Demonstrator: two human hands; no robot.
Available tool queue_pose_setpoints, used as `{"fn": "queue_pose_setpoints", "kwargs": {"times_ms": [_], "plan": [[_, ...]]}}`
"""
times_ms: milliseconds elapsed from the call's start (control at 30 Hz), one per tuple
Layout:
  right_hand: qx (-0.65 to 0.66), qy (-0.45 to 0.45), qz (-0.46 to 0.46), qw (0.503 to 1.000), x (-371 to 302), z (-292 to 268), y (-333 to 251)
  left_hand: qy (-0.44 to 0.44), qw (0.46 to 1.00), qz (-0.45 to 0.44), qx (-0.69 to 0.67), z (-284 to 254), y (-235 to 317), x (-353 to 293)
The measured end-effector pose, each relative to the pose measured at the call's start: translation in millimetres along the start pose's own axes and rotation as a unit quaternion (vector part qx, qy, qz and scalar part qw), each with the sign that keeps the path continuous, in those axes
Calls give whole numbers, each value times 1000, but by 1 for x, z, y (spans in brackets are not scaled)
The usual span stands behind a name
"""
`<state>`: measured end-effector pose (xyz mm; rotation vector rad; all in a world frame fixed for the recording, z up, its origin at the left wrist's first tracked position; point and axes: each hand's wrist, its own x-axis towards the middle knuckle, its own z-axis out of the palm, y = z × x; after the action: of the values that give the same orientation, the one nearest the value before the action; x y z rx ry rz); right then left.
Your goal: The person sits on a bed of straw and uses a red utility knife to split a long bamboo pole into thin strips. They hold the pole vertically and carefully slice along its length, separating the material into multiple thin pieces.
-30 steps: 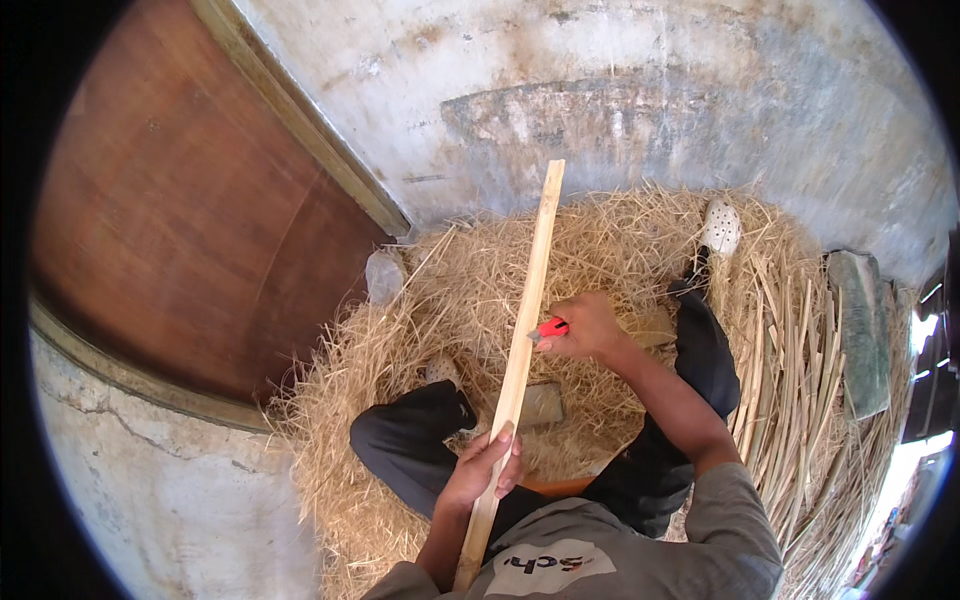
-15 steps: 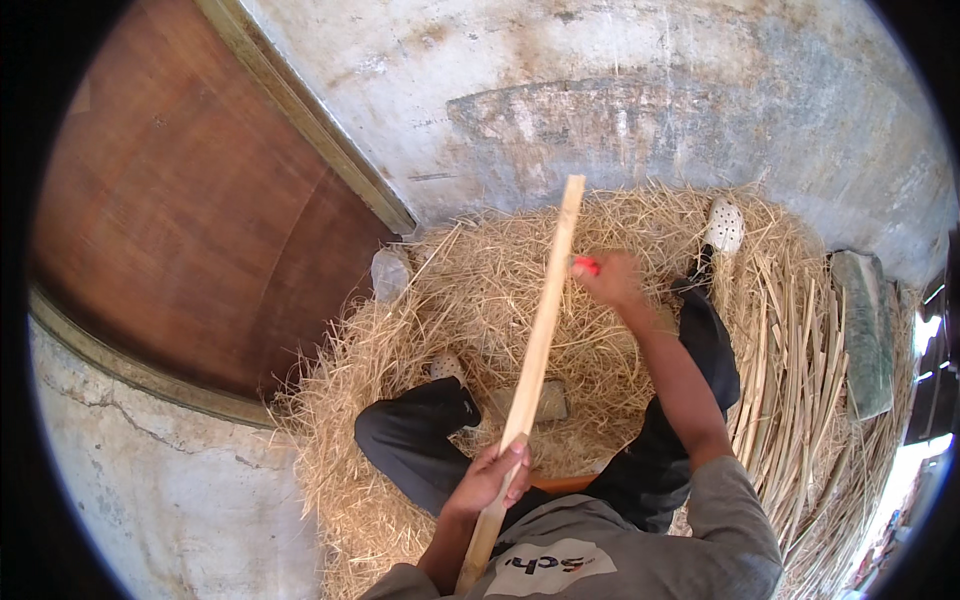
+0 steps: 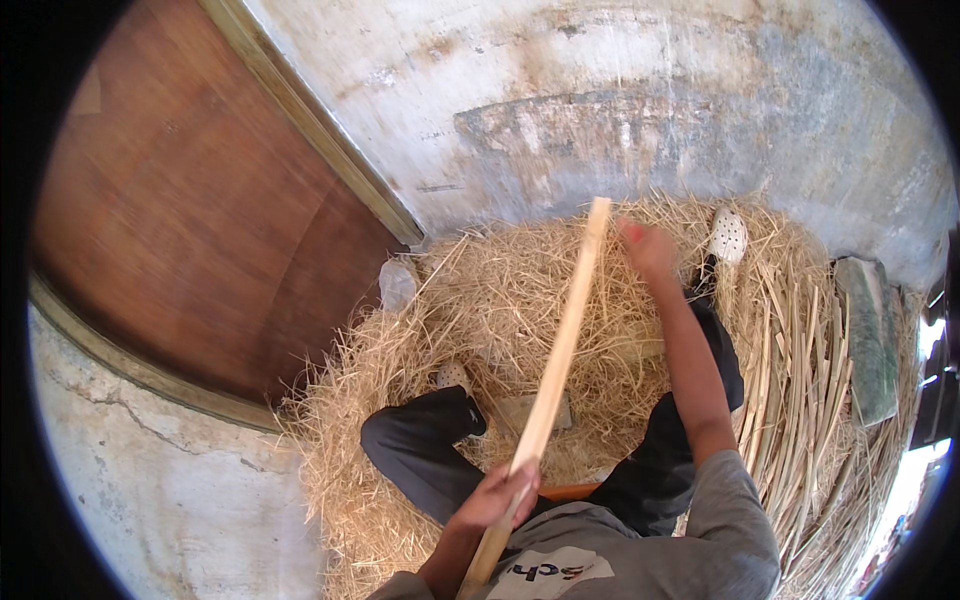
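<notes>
1. Long pale wooden strip (image 3: 560, 345) slants over the straw pile (image 3: 500, 290); looks light, stiff, a bit whippy.
2. Left hand (image 3: 495, 497) is clamped near its low end, sensible hold.
3. Right hand (image 3: 648, 250), blurred, is closed on something red (image 3: 632, 231).

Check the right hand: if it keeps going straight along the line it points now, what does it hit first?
The right hand, with something red in it, points up-frame beside the tip of the long wooden strip. Straight on lies the far edge of the straw pile, then the concrete wall. Depth is unclear.
</notes>
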<state>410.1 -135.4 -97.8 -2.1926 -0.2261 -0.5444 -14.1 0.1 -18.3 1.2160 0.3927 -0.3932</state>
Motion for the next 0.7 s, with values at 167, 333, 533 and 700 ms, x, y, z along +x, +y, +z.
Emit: {"fn": "queue_pose_setpoints", "kwargs": {"times_ms": [167, 333, 533, 700], "plan": [[-1, -36, 138, 990, 42, -63, 12, 75, 995, -58, 18, -9, -18, -31], [54, -142, 2, 988, -44, -54, -38, 8, 998, 20, -66, 0, 8, -3], [130, -153, -220, 955, -62, -43, -49, 0, 996, 53, -71, 1, 13, 2], [174, -96, -257, 946, -62, -38, -46, -8, 995, 53, -85, 0, 11, 0]]}}
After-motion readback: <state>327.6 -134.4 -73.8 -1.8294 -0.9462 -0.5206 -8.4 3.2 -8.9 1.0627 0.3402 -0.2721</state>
